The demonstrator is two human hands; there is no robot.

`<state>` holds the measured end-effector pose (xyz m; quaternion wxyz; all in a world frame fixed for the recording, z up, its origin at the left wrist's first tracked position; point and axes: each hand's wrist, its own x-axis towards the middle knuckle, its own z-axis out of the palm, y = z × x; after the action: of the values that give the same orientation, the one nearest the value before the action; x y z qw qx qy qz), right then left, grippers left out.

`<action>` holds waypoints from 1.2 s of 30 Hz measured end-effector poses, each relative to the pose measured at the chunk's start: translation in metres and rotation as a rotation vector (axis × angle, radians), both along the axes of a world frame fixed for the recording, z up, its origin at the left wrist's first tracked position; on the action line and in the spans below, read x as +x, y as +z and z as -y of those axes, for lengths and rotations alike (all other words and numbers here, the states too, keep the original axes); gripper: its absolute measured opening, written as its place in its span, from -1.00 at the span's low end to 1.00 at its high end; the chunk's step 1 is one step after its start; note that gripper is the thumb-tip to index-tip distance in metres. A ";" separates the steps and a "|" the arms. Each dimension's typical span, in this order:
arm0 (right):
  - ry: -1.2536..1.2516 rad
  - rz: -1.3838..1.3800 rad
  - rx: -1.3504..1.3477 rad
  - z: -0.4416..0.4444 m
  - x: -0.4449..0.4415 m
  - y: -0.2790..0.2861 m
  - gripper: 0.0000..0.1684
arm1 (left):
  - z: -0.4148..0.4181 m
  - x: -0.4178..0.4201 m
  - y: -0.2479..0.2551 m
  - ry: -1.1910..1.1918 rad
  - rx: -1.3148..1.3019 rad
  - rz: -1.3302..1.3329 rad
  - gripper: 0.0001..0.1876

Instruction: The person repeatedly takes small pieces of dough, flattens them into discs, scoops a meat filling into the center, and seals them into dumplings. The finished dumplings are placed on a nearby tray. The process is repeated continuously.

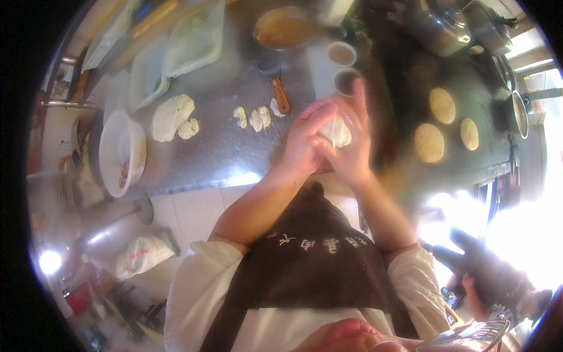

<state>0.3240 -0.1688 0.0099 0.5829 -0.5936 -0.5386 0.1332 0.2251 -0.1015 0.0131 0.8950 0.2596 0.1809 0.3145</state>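
Observation:
My left hand [308, 136] and my right hand [357, 136] meet over the worktop's front part, cupped around a piece of white dough [338, 132]. Part of the dough is hidden by my fingers. Left of my hands, several small dough pieces [260, 118] lie on the dark worktop [215, 145]. A scraper with a wooden handle [279, 94] rests beside them, its handle by one piece. Farther left sits a large lump of dough [172, 116] with a smaller piece [189, 128] against it.
A white bowl [137, 154] with some filling stands at the left edge. A pan [283, 28] and two small bowls [342, 53] are at the back, near plastic trays [195, 39]. On the right, three flat dough rounds [429, 143] lie on a griddle [457, 169], before metal pots [444, 31]. Another person [492, 268] is lower right.

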 end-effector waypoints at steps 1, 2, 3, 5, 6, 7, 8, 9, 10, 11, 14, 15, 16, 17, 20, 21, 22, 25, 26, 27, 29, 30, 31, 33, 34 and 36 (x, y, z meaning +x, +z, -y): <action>-0.021 0.049 -0.006 -0.002 -0.001 0.001 -0.14 | 0.001 0.001 0.001 0.021 -0.001 0.013 -0.76; -0.103 0.161 0.017 -0.003 -0.002 0.002 -0.28 | 0.000 0.002 0.003 0.028 -0.010 0.011 -0.79; -0.123 0.157 0.033 -0.005 -0.005 0.004 -0.29 | -0.001 0.001 0.006 0.036 -0.021 0.012 -0.81; -0.134 0.160 0.068 -0.009 -0.010 0.008 -0.30 | -0.003 -0.003 0.011 0.052 -0.037 -0.006 -0.81; -0.100 0.106 0.067 -0.011 -0.014 0.010 -0.31 | -0.003 -0.005 0.013 0.059 -0.033 0.013 -0.80; -0.070 0.020 0.091 -0.013 -0.018 0.013 -0.31 | -0.004 -0.009 0.015 0.070 -0.036 -0.036 -0.80; -0.038 -0.067 0.106 -0.015 -0.022 0.014 -0.32 | -0.005 -0.012 0.016 0.082 -0.027 -0.056 -0.79; -0.047 -0.060 0.123 -0.016 -0.026 0.016 -0.34 | -0.005 -0.016 0.017 0.089 -0.001 -0.034 -0.78; -0.057 -0.055 0.133 -0.018 -0.030 0.017 -0.36 | -0.008 -0.020 0.017 0.084 -0.020 -0.070 -0.78; -0.055 -0.004 0.140 -0.019 -0.033 0.017 -0.40 | -0.010 -0.024 0.017 0.072 -0.020 -0.064 -0.77; -0.034 0.051 0.068 -0.024 -0.042 0.018 -0.53 | -0.019 -0.034 0.014 0.028 0.067 -0.064 -0.69; -0.038 0.041 0.044 -0.025 -0.045 0.017 -0.61 | -0.021 -0.037 0.012 0.005 0.080 -0.122 -0.62; -0.038 0.010 0.036 -0.025 -0.048 0.017 -0.68 | -0.021 -0.040 0.011 0.020 0.015 0.024 -0.60; -0.038 -0.023 0.025 -0.025 -0.050 0.016 -0.74 | -0.020 -0.043 0.009 0.029 -0.082 0.115 -0.58; -0.017 -0.325 -0.027 -0.024 -0.063 0.007 -0.87 | -0.010 -0.052 0.000 0.155 -0.328 0.093 -0.43; 0.018 -0.395 -0.060 -0.023 -0.067 0.003 -0.86 | -0.005 -0.055 -0.004 0.226 -0.467 -0.025 -0.38; 0.060 -0.347 -0.056 -0.022 -0.074 -0.004 -0.84 | 0.001 -0.058 -0.009 0.211 -0.537 0.006 -0.47; 0.027 -0.149 -0.121 -0.025 -0.088 -0.026 -0.73 | 0.009 -0.064 -0.026 0.316 -0.424 0.015 -0.48; -0.052 -0.189 -0.124 -0.027 -0.094 -0.034 -0.71 | 0.010 -0.067 -0.032 0.277 -0.393 0.111 -0.54; -0.075 -0.154 -0.121 -0.029 -0.098 -0.038 -0.69 | 0.009 -0.069 -0.037 0.283 -0.383 0.037 -0.55; -0.082 -0.100 -0.106 -0.035 -0.107 -0.041 -0.67 | 0.006 -0.074 -0.047 0.306 -0.314 -0.044 -0.57; -0.068 -0.079 -0.094 -0.037 -0.110 -0.037 -0.67 | 0.002 -0.077 -0.050 0.320 -0.342 0.001 -0.61; -0.057 -0.071 -0.109 -0.041 -0.114 -0.031 -0.67 | -0.002 -0.082 -0.053 0.339 -0.388 -0.068 -0.63; -0.019 0.029 -0.352 -0.050 -0.118 -0.011 -0.71 | -0.013 -0.095 -0.057 0.370 -0.478 -0.192 -0.66; -0.005 0.104 -0.178 -0.055 -0.118 0.003 -0.72 | -0.021 -0.106 -0.058 0.351 -0.403 -0.037 -0.67; 0.084 0.001 0.157 -0.072 -0.120 0.021 -0.73 | -0.035 -0.127 -0.058 0.353 -0.409 -0.007 -0.67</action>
<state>0.2037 -0.0968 0.0308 0.6213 -0.5231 -0.5720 0.1147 0.0984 -0.0670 -0.0448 0.8595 0.0388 0.2863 0.4217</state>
